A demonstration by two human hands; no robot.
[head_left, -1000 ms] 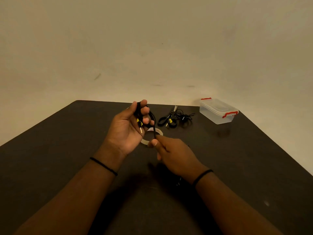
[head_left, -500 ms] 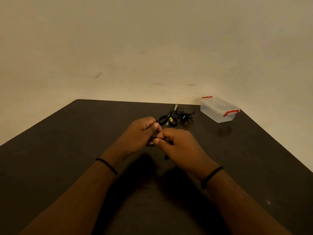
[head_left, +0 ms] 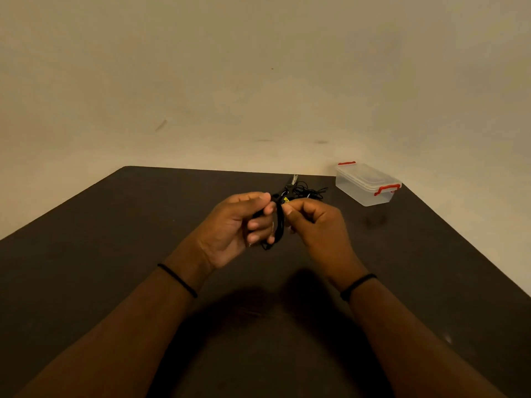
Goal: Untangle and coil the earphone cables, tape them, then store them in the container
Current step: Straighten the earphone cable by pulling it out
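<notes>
Head view: over the dark table [head_left: 100,254], a coiled black earphone cable [head_left: 279,222] is gripped in the curled fingers of the left hand [head_left: 235,228], its upper end is pinched by the right hand [head_left: 316,228], and farther right a lidded clear container [head_left: 366,183] is seen.

A black coiled earphone cable [head_left: 279,222] stands upright between both hands; beyond the grip lie tangled black earphone cables [head_left: 304,192], and farther right, a closed clear container [head_left: 366,183] with red latches.
</notes>
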